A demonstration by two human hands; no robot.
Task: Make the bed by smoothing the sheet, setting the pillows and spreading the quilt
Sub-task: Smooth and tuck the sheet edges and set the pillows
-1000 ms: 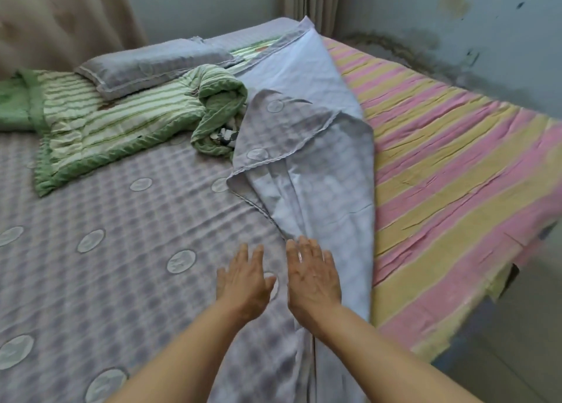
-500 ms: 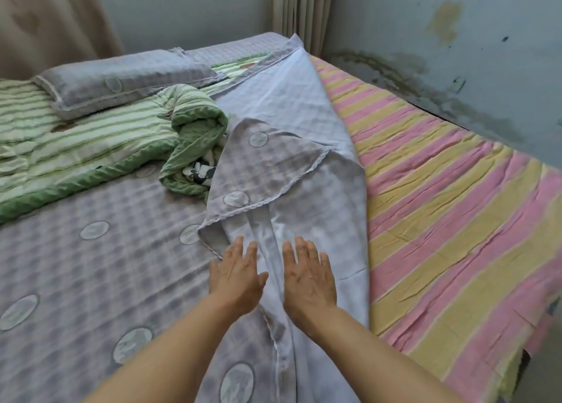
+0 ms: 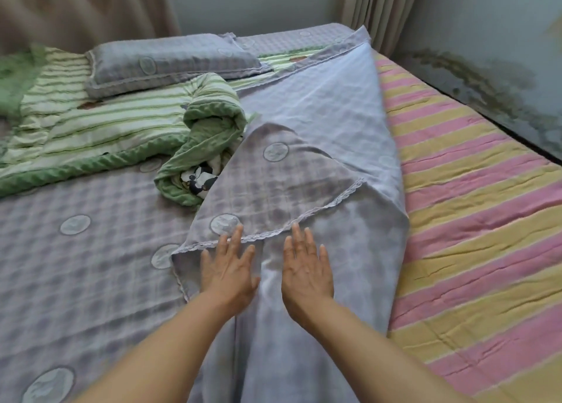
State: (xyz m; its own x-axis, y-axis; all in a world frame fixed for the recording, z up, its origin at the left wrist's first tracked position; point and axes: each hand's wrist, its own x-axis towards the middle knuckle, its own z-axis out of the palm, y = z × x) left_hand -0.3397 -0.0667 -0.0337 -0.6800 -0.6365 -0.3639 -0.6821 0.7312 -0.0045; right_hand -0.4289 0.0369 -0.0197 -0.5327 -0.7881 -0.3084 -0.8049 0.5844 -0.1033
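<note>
A lilac checked sheet (image 3: 91,244) with pale round motifs covers the left of the bed. Its right part is folded back on itself, pale underside (image 3: 328,104) up, with a lace-edged corner (image 3: 292,189) lying across the fold. My left hand (image 3: 228,265) and my right hand (image 3: 305,268) lie flat, palms down, fingers spread, on the folded sheet just below the lace edge. A green striped quilt (image 3: 100,128) is bunched at the head of the bed. A lilac pillow (image 3: 170,63) rests on the quilt.
The striped pink and yellow mattress cover (image 3: 474,208) is bare on the right. A stained wall (image 3: 501,52) runs along the bed's right side. Curtains (image 3: 377,4) hang behind the head of the bed. A black and white item (image 3: 199,179) sits inside the quilt's roll.
Both hands have slid forward along the folded sheet, up to its lace-edged corner. They stay flat and apart.
</note>
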